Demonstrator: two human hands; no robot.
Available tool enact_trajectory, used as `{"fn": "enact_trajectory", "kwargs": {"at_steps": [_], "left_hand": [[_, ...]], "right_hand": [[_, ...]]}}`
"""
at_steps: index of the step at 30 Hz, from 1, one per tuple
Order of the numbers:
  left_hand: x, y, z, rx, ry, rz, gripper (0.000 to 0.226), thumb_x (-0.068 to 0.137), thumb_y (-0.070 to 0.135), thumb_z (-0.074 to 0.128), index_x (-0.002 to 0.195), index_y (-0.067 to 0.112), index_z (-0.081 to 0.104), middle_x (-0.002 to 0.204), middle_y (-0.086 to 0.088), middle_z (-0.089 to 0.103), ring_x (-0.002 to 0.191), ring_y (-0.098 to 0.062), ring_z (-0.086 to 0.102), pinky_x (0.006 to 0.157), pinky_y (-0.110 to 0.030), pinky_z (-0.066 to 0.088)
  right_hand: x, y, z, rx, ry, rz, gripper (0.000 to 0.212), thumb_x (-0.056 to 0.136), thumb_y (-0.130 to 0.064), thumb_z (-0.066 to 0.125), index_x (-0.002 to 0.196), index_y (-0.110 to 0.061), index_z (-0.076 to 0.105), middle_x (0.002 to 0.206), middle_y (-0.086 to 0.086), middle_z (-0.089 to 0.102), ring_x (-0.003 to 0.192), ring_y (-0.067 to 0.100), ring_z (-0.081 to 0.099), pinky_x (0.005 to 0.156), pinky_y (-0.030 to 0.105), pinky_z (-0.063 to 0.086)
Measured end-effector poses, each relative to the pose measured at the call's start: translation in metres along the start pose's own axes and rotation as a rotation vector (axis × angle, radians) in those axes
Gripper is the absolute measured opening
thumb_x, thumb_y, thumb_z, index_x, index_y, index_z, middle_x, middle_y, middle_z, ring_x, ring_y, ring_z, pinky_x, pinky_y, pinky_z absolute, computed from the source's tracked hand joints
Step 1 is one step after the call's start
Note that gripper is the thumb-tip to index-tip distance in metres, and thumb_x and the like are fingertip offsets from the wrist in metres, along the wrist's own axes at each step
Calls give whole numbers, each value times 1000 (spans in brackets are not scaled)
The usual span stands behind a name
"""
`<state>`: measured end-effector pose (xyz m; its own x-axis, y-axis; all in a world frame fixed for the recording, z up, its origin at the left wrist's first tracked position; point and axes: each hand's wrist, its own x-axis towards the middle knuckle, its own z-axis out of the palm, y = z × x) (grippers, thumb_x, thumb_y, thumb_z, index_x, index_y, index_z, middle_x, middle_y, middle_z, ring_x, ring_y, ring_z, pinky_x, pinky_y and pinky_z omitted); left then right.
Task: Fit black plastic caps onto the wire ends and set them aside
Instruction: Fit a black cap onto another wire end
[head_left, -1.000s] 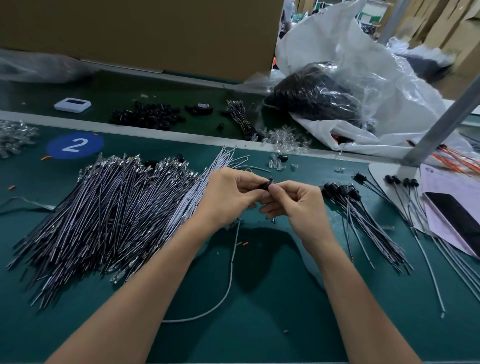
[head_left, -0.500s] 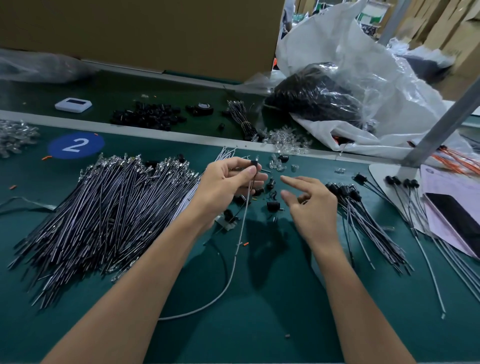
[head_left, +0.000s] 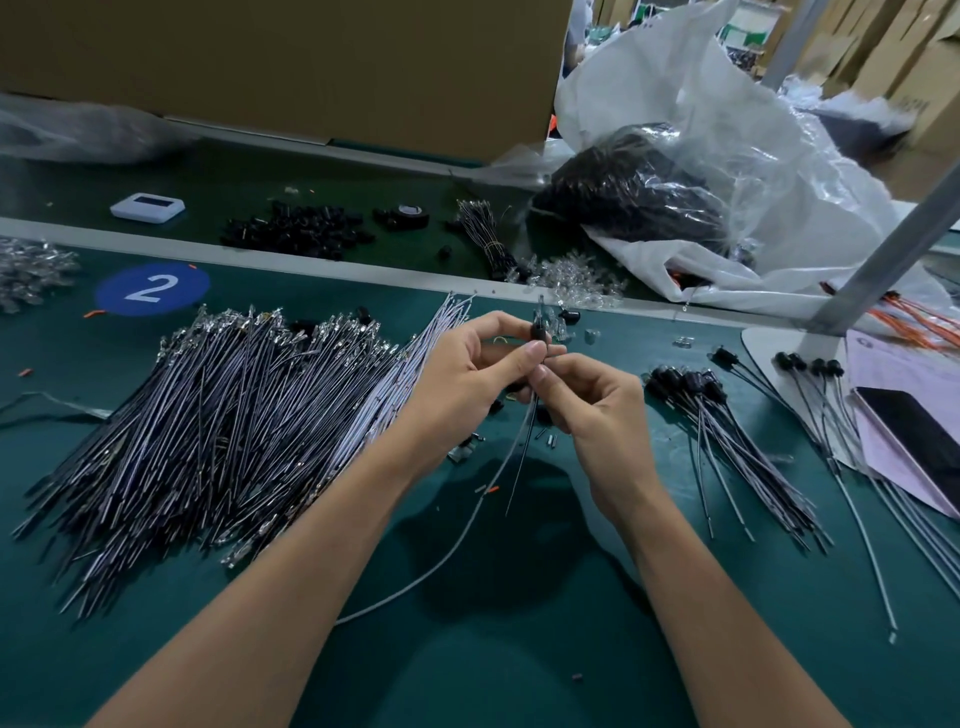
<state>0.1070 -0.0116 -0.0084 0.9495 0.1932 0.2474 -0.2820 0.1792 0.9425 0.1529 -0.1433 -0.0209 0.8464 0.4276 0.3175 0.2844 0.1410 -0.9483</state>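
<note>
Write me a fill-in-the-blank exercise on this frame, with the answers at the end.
The blue round sticker shows the number ___. The pile of uncapped wires lies to the person's ___. The left hand holds a cap coloured ___ while the right hand pinches its wire.
Answers: 2; left; black.

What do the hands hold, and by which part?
One thin grey wire, near its black plastic cap: left hand pinches at the cap, right hand just below.
</note>
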Motion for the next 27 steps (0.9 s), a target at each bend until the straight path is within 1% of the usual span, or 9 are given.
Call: {"fn": "enact_trajectory", "kwargs": {"at_steps": [2, 4, 8, 12, 15, 18, 23, 24, 27], "left_hand": [[0, -2, 0, 7, 3, -3, 3, 92, 5, 61, 92, 7, 62, 94, -8, 76, 80, -24, 63, 64, -21, 52], [1, -3, -2, 24, 15, 0, 3, 90, 7, 65, 91, 8, 65, 97, -9, 76, 81, -22, 65, 67, -23, 53], [1, -2, -6, 13, 89, 52, 18, 85, 13, 72, 102, 10, 71, 100, -7, 76, 93, -18, 71, 79, -27, 55], [1, 3, -8, -35, 191, 89, 18, 75, 20, 75, 91, 12, 74, 91, -5, 77, 85, -14, 72, 75, -22, 54], [1, 3, -8, -61, 186, 74, 17, 70, 23, 77, 85, 14, 76, 89, -7, 77, 83, -14, 71, 74, -23, 55], [0, 3, -7, -83, 155, 63, 16, 67, 24, 80, 81, 17, 78, 88, -11, 76, 79, -18, 70, 74, -27, 58], [0, 3, -10, -155, 156, 9, 15, 65, 23, 81, 77, 16, 78, 87, -13, 76, 80, -21, 72, 75, -28, 57], [0, 3, -10, -166, 160, 3, 14, 65, 22, 80, 77, 15, 78, 88, -13, 76, 80, -20, 72, 75, -27, 57], [0, 3, -10, -172, 185, 7, 12, 69, 20, 77, 80, 14, 77, 89, -10, 76, 81, -17, 72, 75, -24, 56]], "right_hand": [[0, 0, 0, -15, 13, -3, 10, 90, -5, 65, 83, -5, 72, 64, -4, 69, 56, 0, 59, 57, 11, 44], [0, -1, 0, -34, 13, -5, 11, 90, -6, 65, 82, -10, 72, 66, -3, 70, 61, 3, 63, 61, 13, 48], [0, -1, -1, -77, -5, -12, 9, 88, -5, 67, 83, -12, 73, 70, -2, 73, 68, 8, 67, 66, 17, 50], [0, 0, 3, -110, -12, -16, 18, 86, -4, 69, 78, -20, 72, 71, 0, 73, 70, 15, 67, 71, 24, 55], [0, 0, 3, -120, -10, -31, 18, 85, -5, 70, 76, -20, 73, 73, 7, 73, 72, 21, 66, 74, 36, 55], [0, 2, 1, -128, -6, -34, 13, 85, -5, 71, 77, -15, 73, 76, 13, 72, 71, 22, 61, 70, 38, 50], [-1, 3, 1, -174, 10, -49, 13, 85, -7, 72, 78, -17, 74, 72, 18, 69, 61, 15, 49, 56, 27, 40], [-1, 3, 1, -180, 12, -55, 13, 86, -8, 71, 78, -17, 74, 72, 20, 68, 59, 15, 47, 54, 27, 38], [-1, 3, 2, -204, 18, -71, 13, 87, -9, 70, 78, -18, 74, 72, 27, 65, 58, 19, 43, 50, 39, 34]]}}
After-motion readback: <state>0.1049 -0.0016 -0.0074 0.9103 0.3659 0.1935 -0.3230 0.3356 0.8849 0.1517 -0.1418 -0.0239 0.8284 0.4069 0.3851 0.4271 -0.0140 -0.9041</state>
